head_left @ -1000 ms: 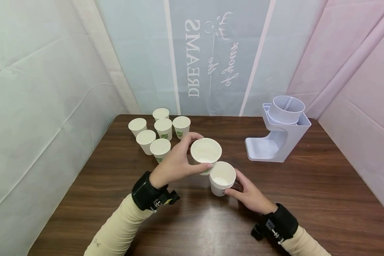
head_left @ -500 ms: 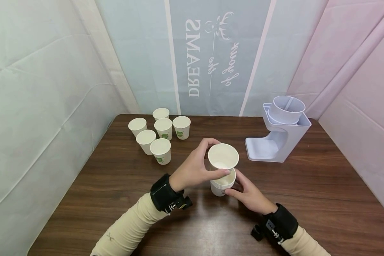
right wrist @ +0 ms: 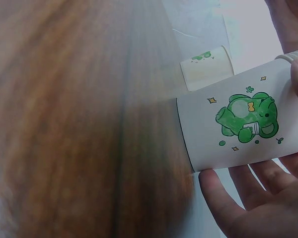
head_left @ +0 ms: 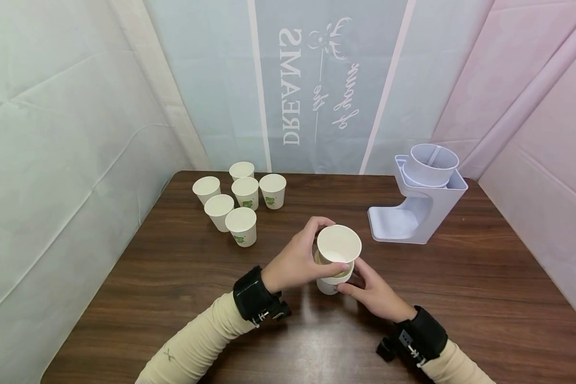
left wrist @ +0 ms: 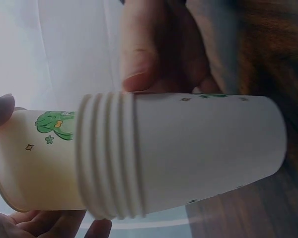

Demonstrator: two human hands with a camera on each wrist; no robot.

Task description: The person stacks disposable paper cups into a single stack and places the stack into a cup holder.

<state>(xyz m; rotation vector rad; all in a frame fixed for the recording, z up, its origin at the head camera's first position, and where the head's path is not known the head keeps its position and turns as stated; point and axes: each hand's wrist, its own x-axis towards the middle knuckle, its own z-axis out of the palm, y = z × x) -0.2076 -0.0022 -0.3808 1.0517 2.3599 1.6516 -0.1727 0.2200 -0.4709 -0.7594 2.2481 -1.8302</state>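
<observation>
My left hand (head_left: 295, 261) grips a white paper cup (head_left: 338, 242) near its rim, thumb on the near side. The base of that cup is inside the top of a stack of nested paper cups (head_left: 327, 287). Around the stack, just below its rims, curl the thumb and fingers of my right hand (head_left: 381, 296). In the left wrist view the held cup (left wrist: 39, 168) shows a green bear print above the layered rims of the stack (left wrist: 203, 153). The right wrist view shows a green bear on the stack's side (right wrist: 238, 119), its base close to the table.
Several single paper cups (head_left: 241, 226) stand upright in a group at the back left of the brown wooden table (head_left: 139, 298). At the back right is a pale blue plastic stand (head_left: 432, 213) with a round cup-like holder (head_left: 432, 165) on top. Curtains enclose the table.
My left hand has carried its cup rightward and over the stack, then down into the stack's mouth. The right hand and the stack have stayed in place.
</observation>
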